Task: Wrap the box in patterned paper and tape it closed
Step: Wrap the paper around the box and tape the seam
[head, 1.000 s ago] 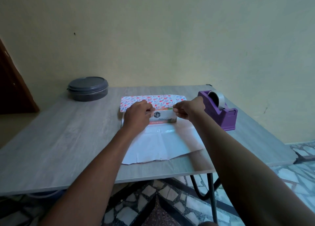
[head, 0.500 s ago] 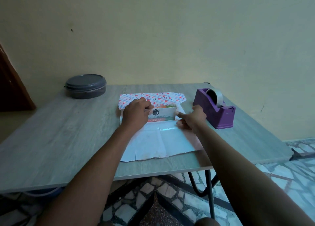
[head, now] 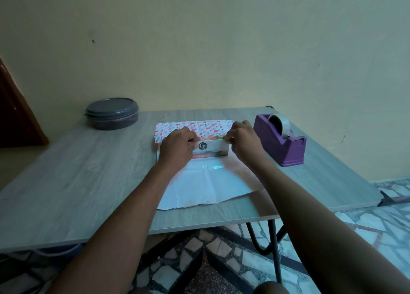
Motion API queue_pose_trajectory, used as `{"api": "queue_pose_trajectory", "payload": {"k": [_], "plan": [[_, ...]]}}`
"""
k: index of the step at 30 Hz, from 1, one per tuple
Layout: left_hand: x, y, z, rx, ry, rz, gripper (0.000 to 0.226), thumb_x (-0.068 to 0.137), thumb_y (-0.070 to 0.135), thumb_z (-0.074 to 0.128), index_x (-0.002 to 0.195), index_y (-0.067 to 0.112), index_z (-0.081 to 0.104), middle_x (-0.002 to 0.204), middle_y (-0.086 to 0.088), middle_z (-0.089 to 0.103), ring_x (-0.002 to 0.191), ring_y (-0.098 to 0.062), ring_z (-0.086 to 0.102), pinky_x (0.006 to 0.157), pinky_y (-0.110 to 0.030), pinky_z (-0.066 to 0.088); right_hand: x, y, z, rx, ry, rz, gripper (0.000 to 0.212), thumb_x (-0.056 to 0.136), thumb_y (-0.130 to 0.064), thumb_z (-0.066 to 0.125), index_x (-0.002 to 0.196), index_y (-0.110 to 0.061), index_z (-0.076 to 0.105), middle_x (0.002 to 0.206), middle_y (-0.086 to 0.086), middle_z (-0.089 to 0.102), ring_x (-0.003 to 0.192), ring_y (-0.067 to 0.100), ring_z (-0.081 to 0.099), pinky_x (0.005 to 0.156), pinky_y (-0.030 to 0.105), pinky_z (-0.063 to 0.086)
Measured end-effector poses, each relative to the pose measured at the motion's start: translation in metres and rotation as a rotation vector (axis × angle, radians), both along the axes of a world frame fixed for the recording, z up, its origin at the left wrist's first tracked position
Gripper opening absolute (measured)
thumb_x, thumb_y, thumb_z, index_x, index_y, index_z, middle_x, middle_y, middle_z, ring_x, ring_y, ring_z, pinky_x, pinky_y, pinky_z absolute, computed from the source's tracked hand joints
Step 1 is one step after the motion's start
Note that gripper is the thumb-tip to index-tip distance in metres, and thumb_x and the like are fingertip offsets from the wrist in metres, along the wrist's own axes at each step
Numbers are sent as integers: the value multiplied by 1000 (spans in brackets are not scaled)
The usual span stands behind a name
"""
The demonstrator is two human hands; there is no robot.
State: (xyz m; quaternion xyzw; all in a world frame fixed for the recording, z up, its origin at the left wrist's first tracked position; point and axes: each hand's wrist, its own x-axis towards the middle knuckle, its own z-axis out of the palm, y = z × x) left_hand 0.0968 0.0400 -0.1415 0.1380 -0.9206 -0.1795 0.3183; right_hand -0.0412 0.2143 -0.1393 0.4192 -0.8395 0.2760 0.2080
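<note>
Left hand [head: 177,145]: set at frame centre, fingers curled over the left end and top edge of the box [head: 209,150]; the grip is closed on the box and the paper edge there.

Right hand [head: 244,138]: just right of centre, thumb and fingertips pinched together at the box's upper right corner, where the patterned flap's edge is held; what exactly is pinched cannot be told.

Box: a tea carton, printed front face turned toward the camera, stood on the paper between the two hands, middle of the frame.

Patterned paper [head: 206,182]: spread flat on the table, white underside shown below the box toward the near table edge, near border ragged. The far portion is folded up and over the box, its red-and-blue print shown above the hands.

Tape dispenser [head: 281,140]: purple, a roll of clear tape mounted in it, placed right of centre, near the right hand but apart from it.

Round container [head: 112,114]: dark grey, lidded, upper left of the table.

Table [head: 77,171]: grey wood grain, black metal legs seen lower right.
</note>
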Motion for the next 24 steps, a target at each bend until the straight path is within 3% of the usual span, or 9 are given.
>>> {"api": "queue_pose_trajectory", "payload": {"k": [3,8,10,14,17,20,22,24], "plan": [[0,1,2,-7,-27,0,7,90,12,73,94,16,75,96,3,70,100,-23,61,78,-35,46,0,3,-2,-26,-9,-17,19,81,11,68,80,-6,78,84,11,68,88,36,56,63,45,53],[-3,0,19,-50,-161,3,17,85,6,74,86,22,70,83,13,55,96,-23,61,73,-36,48,10,23,-2,-130,-15,-44,10,86,-5,80,96,-7,79,90,10,70,93,35,59,69,41,51],[-4,5,37,-116,-279,26,21,83,4,68,89,24,66,92,12,57,102,-24,61,72,-34,44,11,39,0,-248,13,-59,11,86,-11,82,95,-6,77,88,9,70,90,33,58,70,37,47],[-12,39,69,-361,-477,157,31,85,11,69,114,21,63,122,-3,59,122,-29,55,90,-41,44,2,80,14,-445,50,-166,6,88,-10,77,88,-8,71,89,9,65,92,30,53,71,31,33],[-29,79,80,-351,-313,100,26,89,19,68,114,20,64,121,-5,59,119,-31,58,91,-41,47,-21,115,20,-499,-120,-340,12,91,-16,72,100,-9,74,101,15,62,106,36,51,79,26,29],[-52,119,79,-306,-240,-69,34,89,37,70,120,22,64,125,-2,61,120,-28,60,94,-40,47,-49,141,24,-359,-392,-464,25,90,-33,75,106,-14,74,112,20,65,117,39,53,84,29,27],[-71,144,72,-267,-287,-134,49,86,47,73,126,22,61,131,-1,61,124,-26,58,95,-39,46,-59,154,32,-286,-557,-468,32,86,-40,79,96,-10,76,97,13,71,104,35,63,89,35,42],[-93,162,64,-215,-334,-164,65,79,52,78,131,21,54,135,0,59,127,-26,56,93,-40,47,-63,165,38,-280,-749,-358,36,85,-37,80,92,-2,76,78,7,64,86,28,59,78,37,47]]}}
